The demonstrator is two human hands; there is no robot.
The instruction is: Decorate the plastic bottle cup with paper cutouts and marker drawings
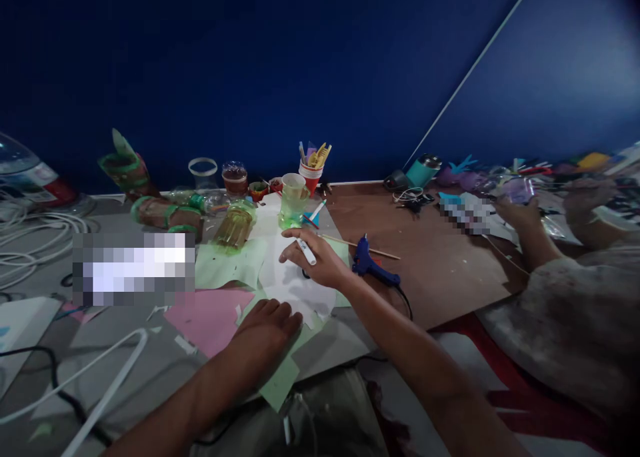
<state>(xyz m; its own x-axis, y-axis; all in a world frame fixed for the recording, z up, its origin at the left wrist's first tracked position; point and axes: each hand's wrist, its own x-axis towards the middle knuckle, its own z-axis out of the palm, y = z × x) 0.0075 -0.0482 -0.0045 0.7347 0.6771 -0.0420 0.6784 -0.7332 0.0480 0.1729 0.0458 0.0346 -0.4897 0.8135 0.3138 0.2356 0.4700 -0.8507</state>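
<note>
My right hand (323,262) holds a white marker (307,252) with dark lettering, its fingers partly stretched out above a white sheet of paper (280,280). Resting on the lower edge of that sheet is my left hand (270,327), its fingers curled down; whatever lies under them is hidden. A pink sheet (207,314) lies left of my left hand, and a green paper piece (280,380) sticks out below it. Just beyond my right hand stands a clear greenish plastic cup (293,200). A cut, green-tinted plastic bottle piece (234,227) lies to its left.
A blue glue gun (373,264) and a thin wooden stick (367,247) lie to the right. Behind stands a red cup (312,177) with sticks. Brown green-edged tubes (163,214) and coiled white cable (35,237) are left. At right, another person's hands (525,217) work among craft items.
</note>
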